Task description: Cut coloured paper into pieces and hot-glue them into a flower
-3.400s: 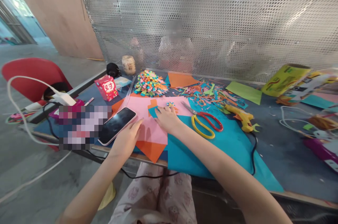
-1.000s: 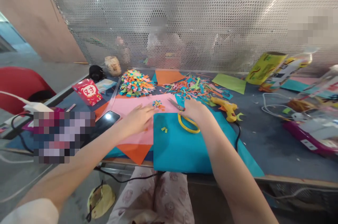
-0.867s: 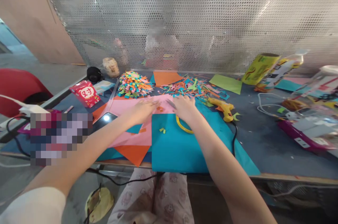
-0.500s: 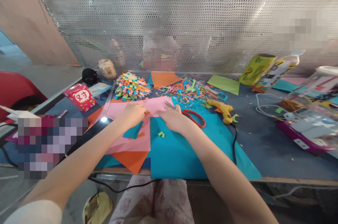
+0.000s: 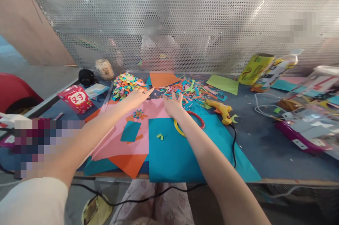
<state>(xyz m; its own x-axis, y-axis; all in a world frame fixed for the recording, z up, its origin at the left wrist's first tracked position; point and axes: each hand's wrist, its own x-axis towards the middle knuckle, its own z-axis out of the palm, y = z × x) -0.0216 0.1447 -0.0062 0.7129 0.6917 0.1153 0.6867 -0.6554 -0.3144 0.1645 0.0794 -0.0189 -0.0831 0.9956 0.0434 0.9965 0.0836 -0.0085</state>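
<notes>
Red packet point(image 5: 75, 98) at table's left, large white character "对" on a round emblem

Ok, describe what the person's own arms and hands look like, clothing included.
Both forearms are bare, with no watch, bracelet or glove in view. The left hand and right hand show no rings that I can make out. A short white sleeve covers the left upper arm; no sleeve shows on the right arm.

On the table point(image 5: 265, 154), a sheet of paper point(image 5: 156, 108) lies under both outstretched hands. The left hand point(image 5: 137, 95) reaches toward a heap of paper scraps point(image 5: 125, 85) behind it. The right hand point(image 5: 173, 105) lies just behind the scissors point(image 5: 189, 126); a glue gun point(image 5: 218, 106) sits to their right.
</notes>
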